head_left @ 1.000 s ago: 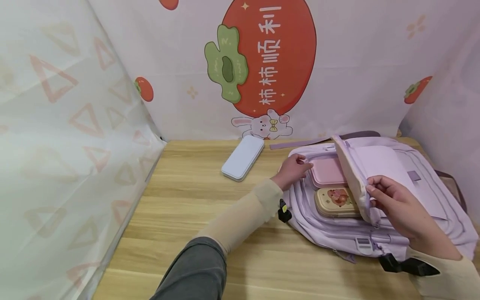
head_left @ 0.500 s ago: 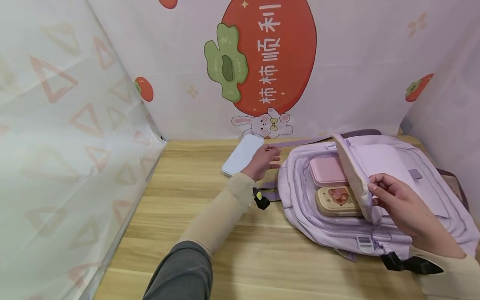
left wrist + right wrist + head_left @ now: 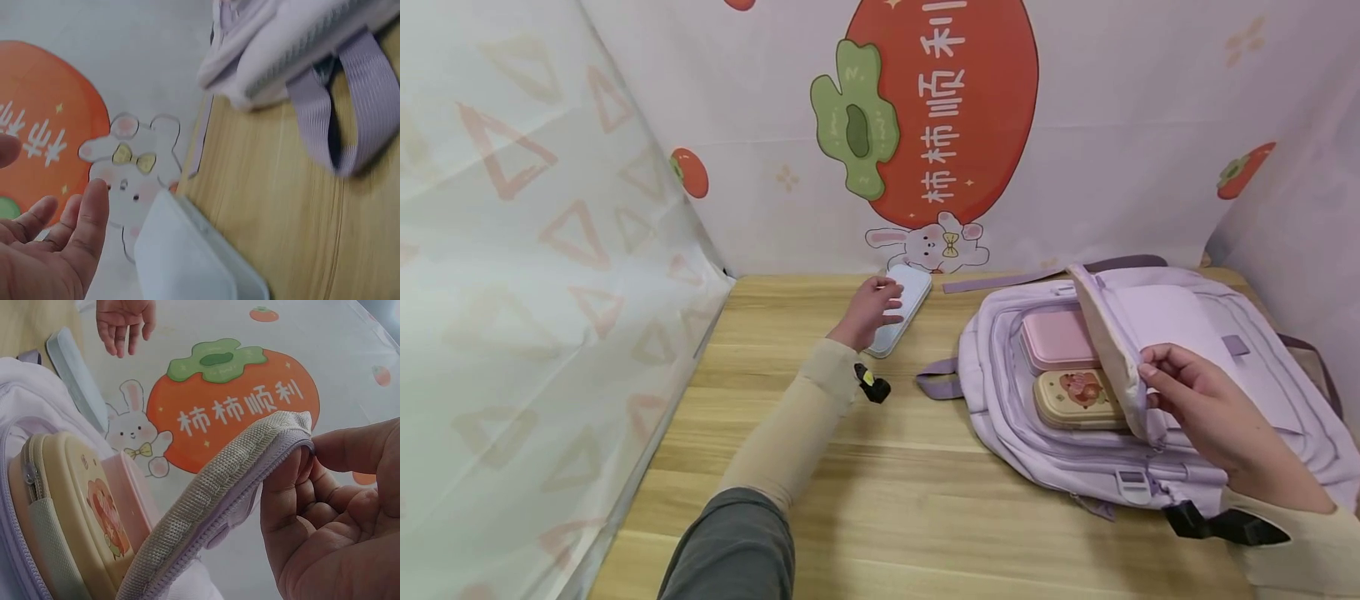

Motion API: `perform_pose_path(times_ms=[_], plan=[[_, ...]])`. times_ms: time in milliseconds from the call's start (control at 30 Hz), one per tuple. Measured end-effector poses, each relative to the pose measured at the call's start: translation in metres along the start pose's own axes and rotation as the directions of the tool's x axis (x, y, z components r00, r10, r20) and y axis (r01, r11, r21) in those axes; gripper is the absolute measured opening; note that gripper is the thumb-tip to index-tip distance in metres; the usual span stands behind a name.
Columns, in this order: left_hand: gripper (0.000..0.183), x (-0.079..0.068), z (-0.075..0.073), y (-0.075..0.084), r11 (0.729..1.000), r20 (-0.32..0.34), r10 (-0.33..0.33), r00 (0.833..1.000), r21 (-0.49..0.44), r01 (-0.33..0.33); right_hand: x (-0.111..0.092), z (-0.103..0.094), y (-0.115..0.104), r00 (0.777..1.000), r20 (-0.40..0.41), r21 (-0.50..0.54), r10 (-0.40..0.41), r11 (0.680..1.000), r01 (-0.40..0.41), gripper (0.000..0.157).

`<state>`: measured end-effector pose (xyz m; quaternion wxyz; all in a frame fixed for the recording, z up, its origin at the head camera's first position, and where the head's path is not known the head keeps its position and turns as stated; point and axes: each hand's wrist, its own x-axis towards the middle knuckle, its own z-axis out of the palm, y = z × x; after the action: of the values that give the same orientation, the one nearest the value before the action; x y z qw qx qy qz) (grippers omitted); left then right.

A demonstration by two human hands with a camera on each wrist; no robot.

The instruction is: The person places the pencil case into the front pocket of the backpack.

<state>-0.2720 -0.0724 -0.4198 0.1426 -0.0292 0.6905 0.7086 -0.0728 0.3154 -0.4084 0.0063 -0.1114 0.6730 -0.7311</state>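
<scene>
My right hand (image 3: 1206, 400) pinches the zipped edge of the front flap (image 3: 219, 500) of a lilac backpack (image 3: 1000, 433), holding it raised. Inside the opened pocket lie a pink case (image 3: 1058, 340) and a yellow zipped case (image 3: 1077, 398) with a bear-like picture, side by side. Both run partly under the flap in the head view. My left hand (image 3: 870, 312) hovers over a pale blue case (image 3: 913, 287) on the table, its fingers relaxed and holding nothing. In the left wrist view the pale blue case (image 3: 181, 256) is beside the fingers, which do not grip it.
The backpack lies flat on the right of the wooden table (image 3: 925, 517). Its carry loop (image 3: 940, 379) points left, and a purple strap (image 3: 1000, 283) stretches along the back edge. Printed cloth (image 3: 1097, 167) hangs behind the table and at its sides.
My left hand has moved left from the pink case in the backpack to above the pale blue case. My right hand has kept its pinch on the flap.
</scene>
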Motion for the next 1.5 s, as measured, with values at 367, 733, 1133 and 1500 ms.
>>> perform_pose_path(times_ms=[367, 733, 1133, 1500], plan=[[0.043, 0.000, -0.051, -0.009, 0.978, -0.122, -0.054, 0.991, 0.192, 0.077, 0.002, 0.002, 0.000, 1.000, -0.002, -0.018, 0.004, 1.000, -0.004, 0.026], [0.073, 0.006, -0.075, -0.037, 0.930, -0.168, -0.162, 0.972, 0.303, 0.208, 0.000, 0.002, -0.002, 0.999, -0.025, -0.045, 0.044, 0.998, -0.045, 0.025], [0.080, 0.014, -0.067, -0.056, 0.905, -0.192, -0.189, 0.963, 0.346, 0.247, -0.001, 0.002, -0.001, 0.999, -0.027, -0.023, 0.031, 0.999, -0.032, 0.025], [0.089, 0.014, -0.057, -0.064, 0.742, -0.228, -0.095, 0.969, 0.633, 0.222, -0.002, 0.002, 0.002, 1.000, -0.019, -0.005, -0.002, 1.000, 0.002, 0.025]])
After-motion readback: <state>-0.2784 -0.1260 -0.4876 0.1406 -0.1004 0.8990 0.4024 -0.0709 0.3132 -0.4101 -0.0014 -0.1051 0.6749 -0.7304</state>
